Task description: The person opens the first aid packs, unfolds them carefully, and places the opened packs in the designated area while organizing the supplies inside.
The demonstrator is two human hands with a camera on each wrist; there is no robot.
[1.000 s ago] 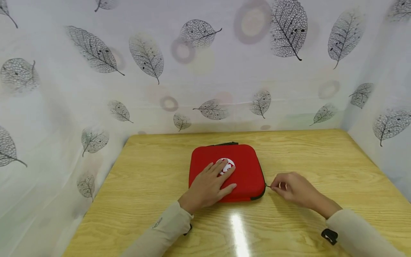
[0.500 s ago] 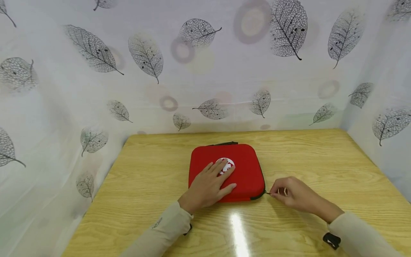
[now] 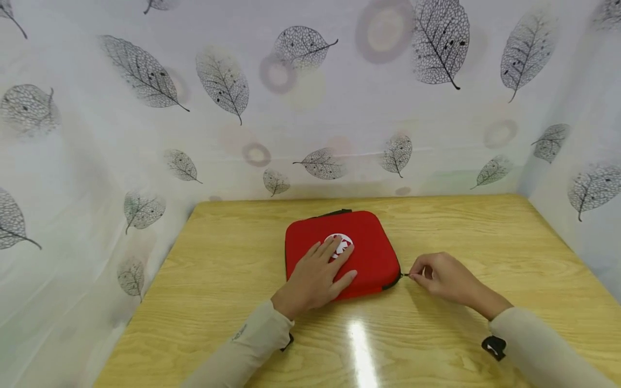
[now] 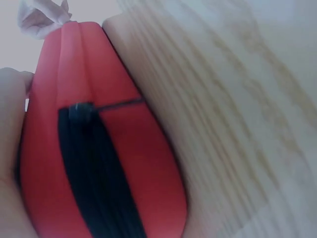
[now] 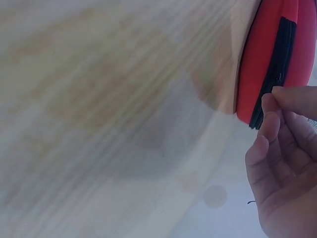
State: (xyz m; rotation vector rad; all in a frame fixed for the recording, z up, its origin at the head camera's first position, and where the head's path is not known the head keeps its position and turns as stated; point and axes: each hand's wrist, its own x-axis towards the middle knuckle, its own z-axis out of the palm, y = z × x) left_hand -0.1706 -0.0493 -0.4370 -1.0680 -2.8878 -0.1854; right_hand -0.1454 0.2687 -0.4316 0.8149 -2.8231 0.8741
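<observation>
A red zippered case [image 3: 371, 248] with a white round emblem [image 3: 345, 245] lies flat on the table. My left hand [image 3: 310, 280] rests on its top with the fingers spread, partly covering the emblem. At the case's right front corner, the thumb and index finger of my right hand [image 3: 446, 280] pinch a small zipper pull [image 3: 405, 275]. Black zipper tape [image 4: 99, 168] runs along the side of the case in the left wrist view. The right wrist view shows the right hand [image 5: 290, 163] close against the zipper [image 5: 278, 69].
The wooden table [image 3: 233, 253] extends around the case on all sides. A black handle [image 3: 335, 213] sticks out at the case's back edge. Behind and at both sides hangs a pale leaf-printed cloth [image 3: 218, 151]. Black straps show at both cuffs.
The right hand first moved slightly nearer with the zipper pull, then back away and outward. The case has turned a little, its right front corner shifting away from me. The left hand stays on it.
</observation>
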